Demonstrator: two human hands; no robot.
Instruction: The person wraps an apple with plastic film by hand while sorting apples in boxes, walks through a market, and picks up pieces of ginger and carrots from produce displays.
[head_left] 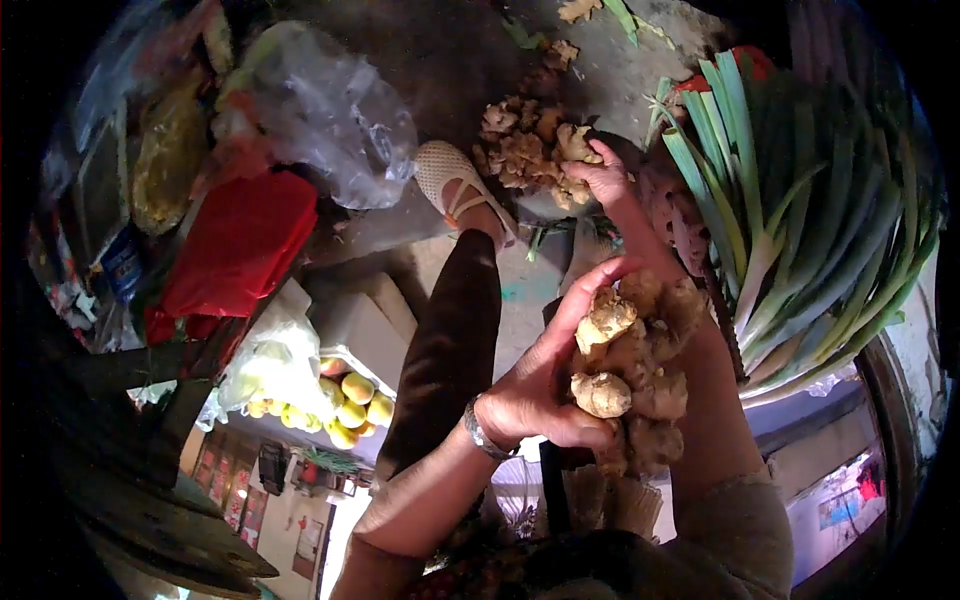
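Head view, from above. Left hand (530,395), with a bracelet or watch (482,430) around its wrist: clamped on a large clump of ginger (635,375), fingers along the far side, thumb along the near side, several knobs bulging out beyond the grip. Location of this clump: well above the floor (640,55), in front of the body, overlapping the right forearm in the view. Right hand (605,178), stretched farther forward and well apart from the left: fingers bent against a smaller piece of ginger (577,146) at the near edge of a heap of ginger (520,150) on the floor; firm grip or mere contact, impossible to tell. To the left of the heap: a foot in a pale woven shoe (445,172), below a dark trouser leg (452,340). Beyond the shoe, farther left: a clear plastic bag (345,130) and a bright red bag (238,240). Nearer the body on the same side: a white box (372,325), with yellow fruit (350,405) beside a whitish plastic bag (268,360). To the right of both hands: a large bundle of leeks (800,230), green leaves fanned outward. At the top edge: a dry brown leaf (580,9).
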